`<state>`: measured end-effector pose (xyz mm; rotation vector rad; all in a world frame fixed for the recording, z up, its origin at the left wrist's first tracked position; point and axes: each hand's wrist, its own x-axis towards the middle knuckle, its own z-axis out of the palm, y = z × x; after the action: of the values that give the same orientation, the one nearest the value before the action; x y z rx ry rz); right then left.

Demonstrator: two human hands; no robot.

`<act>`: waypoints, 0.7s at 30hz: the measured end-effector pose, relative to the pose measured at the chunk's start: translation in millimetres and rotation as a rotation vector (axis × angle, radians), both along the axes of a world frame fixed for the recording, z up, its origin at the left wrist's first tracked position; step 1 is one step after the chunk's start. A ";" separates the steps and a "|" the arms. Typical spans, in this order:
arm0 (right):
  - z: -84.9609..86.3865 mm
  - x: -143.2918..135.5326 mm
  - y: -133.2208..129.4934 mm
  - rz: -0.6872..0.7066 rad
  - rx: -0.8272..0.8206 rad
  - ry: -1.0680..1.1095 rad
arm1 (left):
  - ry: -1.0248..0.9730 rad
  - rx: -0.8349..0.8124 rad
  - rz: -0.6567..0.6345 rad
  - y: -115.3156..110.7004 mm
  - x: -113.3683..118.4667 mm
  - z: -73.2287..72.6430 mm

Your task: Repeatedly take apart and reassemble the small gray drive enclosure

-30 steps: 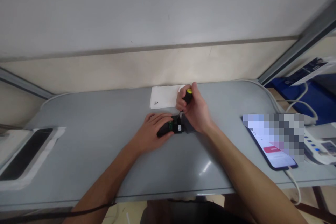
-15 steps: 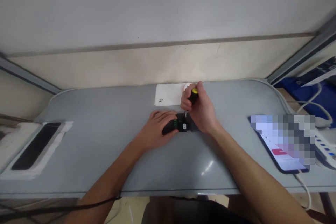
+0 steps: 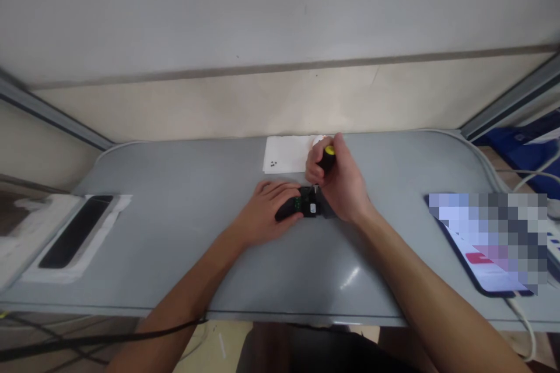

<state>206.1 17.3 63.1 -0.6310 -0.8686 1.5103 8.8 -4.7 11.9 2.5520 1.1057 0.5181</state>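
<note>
Over on my right, a phone [image 3: 494, 265] lies with its screen lit; across on my left, a dark slab [image 3: 76, 232] rests on white paper [image 3: 98, 245].

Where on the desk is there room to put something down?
The desk is bare between the black slab and the left hand, and between the right hand and the lit phone. The middle's crowded: hands, yellow-topped tool, black device, white paper.

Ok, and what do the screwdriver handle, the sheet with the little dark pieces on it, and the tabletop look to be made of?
Screwdriver handle: probably plastic or rubber, black with a yellow end cap; finish unclear.
Sheet: likely paper, matte white with thin, straight edges.
Tabletop: smooth grey and semi-glossy, showing a bright reflection; laminate or a vinyl cover, can't tell which.
</note>
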 end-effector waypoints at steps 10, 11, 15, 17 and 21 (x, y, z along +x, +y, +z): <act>-1.4 -0.9 -2.2 0.019 0.038 -0.021 | 0.005 -0.016 0.005 0.3 0.6 -0.4; -1.7 -0.9 -2.2 0.018 0.040 -0.029 | 0.004 -0.014 0.006 0.2 0.4 -0.5; -1.7 -0.7 -1.7 -0.026 0.039 -0.062 | -0.007 -0.002 -0.007 -0.1 -0.3 -0.8; -1.2 -1.4 -1.9 -0.045 0.028 -0.077 | -0.012 0.004 -0.008 0.0 -0.4 -1.0; -0.6 -3.5 -3.3 -0.026 0.017 -0.071 | -0.008 0.000 0.001 0.2 -0.2 -0.9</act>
<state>202.6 14.0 62.5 -0.6839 -0.9235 1.4630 8.7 -4.5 10.9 2.5471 1.1049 0.5283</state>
